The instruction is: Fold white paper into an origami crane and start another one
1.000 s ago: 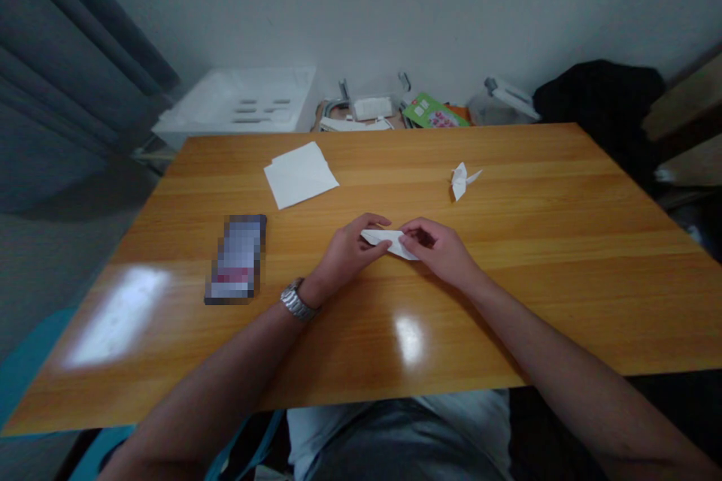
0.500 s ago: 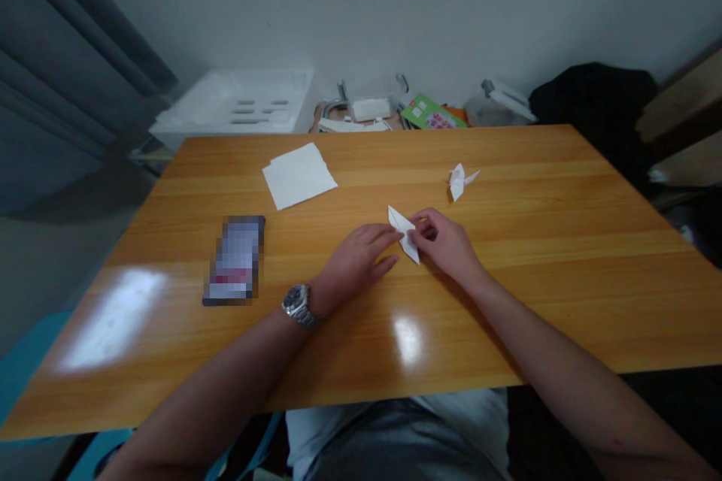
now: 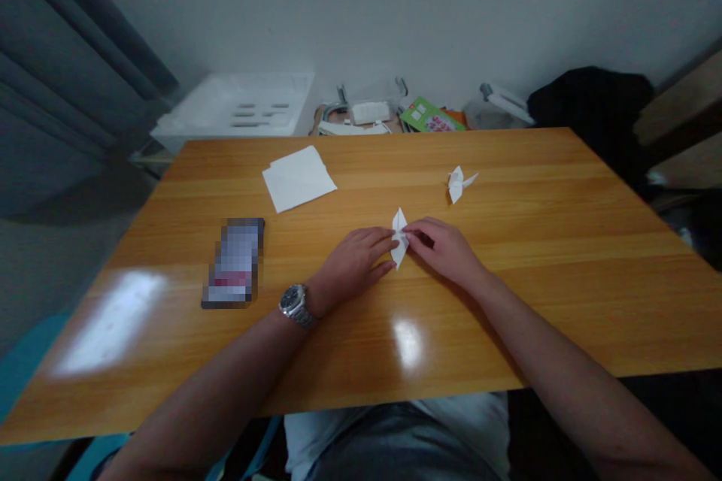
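Note:
Between my hands, near the middle of the table, is a small piece of white folded paper, pointed at its far and near ends. My right hand pinches its right side between thumb and fingers. From the left, my left hand grips the opposite side with its fingertips, the thumb lying near the lower point. The fingers hide the middle of the folds. Beyond my right hand rests a finished-looking white paper crane.
White paper sheets lie at the back left of the wooden table. A phone with a blurred screen lies on the left. Behind the table's far edge are a white plastic tray and a green booklet.
The folded paper has turned from a slant to nearly straight away from me. My left hand has moved slightly in, its thumb now close to the paper's lower point.

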### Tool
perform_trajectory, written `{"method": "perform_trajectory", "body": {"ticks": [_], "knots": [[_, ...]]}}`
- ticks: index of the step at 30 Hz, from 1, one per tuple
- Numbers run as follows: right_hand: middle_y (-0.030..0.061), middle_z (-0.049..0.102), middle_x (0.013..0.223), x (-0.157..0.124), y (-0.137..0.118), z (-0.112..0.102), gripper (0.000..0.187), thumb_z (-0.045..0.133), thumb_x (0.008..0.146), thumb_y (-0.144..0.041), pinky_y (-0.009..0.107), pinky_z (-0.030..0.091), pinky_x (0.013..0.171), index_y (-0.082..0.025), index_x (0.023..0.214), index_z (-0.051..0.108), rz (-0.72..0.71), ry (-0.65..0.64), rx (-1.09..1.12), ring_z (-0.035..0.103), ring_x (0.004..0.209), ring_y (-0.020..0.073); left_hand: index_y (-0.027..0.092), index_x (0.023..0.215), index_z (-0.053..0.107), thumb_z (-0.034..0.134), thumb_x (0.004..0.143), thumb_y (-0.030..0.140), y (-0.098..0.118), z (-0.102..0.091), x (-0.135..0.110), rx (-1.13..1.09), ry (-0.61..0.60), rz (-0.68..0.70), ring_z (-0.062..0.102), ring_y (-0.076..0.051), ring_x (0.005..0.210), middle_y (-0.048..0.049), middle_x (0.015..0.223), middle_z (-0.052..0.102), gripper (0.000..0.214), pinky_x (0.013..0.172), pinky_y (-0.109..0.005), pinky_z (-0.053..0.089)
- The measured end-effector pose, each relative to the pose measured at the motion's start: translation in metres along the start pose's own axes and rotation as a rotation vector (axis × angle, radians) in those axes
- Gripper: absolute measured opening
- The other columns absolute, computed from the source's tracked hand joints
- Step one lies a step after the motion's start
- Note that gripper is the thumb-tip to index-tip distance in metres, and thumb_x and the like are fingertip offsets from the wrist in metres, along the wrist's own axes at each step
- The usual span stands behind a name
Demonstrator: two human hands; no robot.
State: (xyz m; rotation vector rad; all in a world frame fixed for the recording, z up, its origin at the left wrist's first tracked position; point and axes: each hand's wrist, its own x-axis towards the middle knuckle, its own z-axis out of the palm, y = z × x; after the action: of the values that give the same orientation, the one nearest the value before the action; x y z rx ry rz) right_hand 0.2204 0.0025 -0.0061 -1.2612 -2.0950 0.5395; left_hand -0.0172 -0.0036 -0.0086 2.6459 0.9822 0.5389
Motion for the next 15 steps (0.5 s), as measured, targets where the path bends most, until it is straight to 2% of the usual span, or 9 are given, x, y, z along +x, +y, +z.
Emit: {"method": "perform_trajectory", "body": {"ticks": [3, 5, 8, 11, 15], "knots": [[0.0129, 0.071, 0.108, 0.000, 0.005, -0.003, 0.026, 0.056, 0.097, -0.020, 0.043, 0.056, 0.090, -0.020, 0.115, 0.075, -0.151, 0.000, -0.097, 0.067, 0.102, 0.0268, 0.021, 0.132, 0.063, 0.059, 0.101, 0.034, -0.002, -0.001, 0.000, -0.007, 0.010, -0.001, 0.057, -0.026, 0.131, -0.0106, 0.142, 0.061, 0.034, 0.113, -0.045, 0.044], [0.0147, 0.069, 0.125, 0.001, 0.008, -0.005, 0.031, 0.056, 0.096, -0.015, 0.049, 0.053, 0.101, -0.020, 0.121, 0.074, -0.249, -0.030, -0.138, 0.064, 0.118, 0.0287, 0.020, 0.129, 0.064, 0.059, 0.101, 0.034, -0.004, -0.001, -0.001, 0.003, 0.024, 0.001, 0.058, -0.027, 0.130, -0.0109, 0.141, 0.062, 0.032, 0.113, -0.045, 0.045], [0.0113, 0.060, 0.148, 0.000, 0.011, -0.005, 0.041, 0.054, 0.094, -0.010, 0.054, 0.045, 0.115, -0.024, 0.130, 0.070, -0.315, -0.124, -0.136, 0.053, 0.140, 0.0287, 0.018, 0.128, 0.064, 0.059, 0.101, 0.034, -0.006, -0.001, -0.002, 0.036, 0.036, -0.002, 0.059, -0.028, 0.128, -0.0118, 0.140, 0.063, 0.032, 0.111, -0.045, 0.045], [0.0100, 0.064, 0.145, -0.001, 0.012, -0.004, 0.043, 0.054, 0.097, -0.012, 0.057, 0.043, 0.118, -0.026, 0.135, 0.067, -0.293, -0.186, -0.130, 0.052, 0.142, 0.0281, 0.019, 0.127, 0.065, 0.057, 0.102, 0.034, -0.007, -0.003, -0.003, 0.075, 0.048, -0.039, 0.059, -0.028, 0.127, -0.0125, 0.139, 0.063, 0.031, 0.110, -0.046, 0.046], [0.0152, 0.065, 0.140, -0.003, 0.010, 0.000, 0.036, 0.053, 0.101, -0.018, 0.053, 0.048, 0.114, -0.021, 0.132, 0.069, -0.295, -0.176, -0.159, 0.058, 0.135, 0.0288, 0.018, 0.125, 0.066, 0.057, 0.102, 0.035, -0.007, -0.005, -0.004, 0.097, 0.061, -0.073, 0.059, -0.029, 0.126, -0.0128, 0.138, 0.064, 0.030, 0.110, -0.047, 0.046]]}}
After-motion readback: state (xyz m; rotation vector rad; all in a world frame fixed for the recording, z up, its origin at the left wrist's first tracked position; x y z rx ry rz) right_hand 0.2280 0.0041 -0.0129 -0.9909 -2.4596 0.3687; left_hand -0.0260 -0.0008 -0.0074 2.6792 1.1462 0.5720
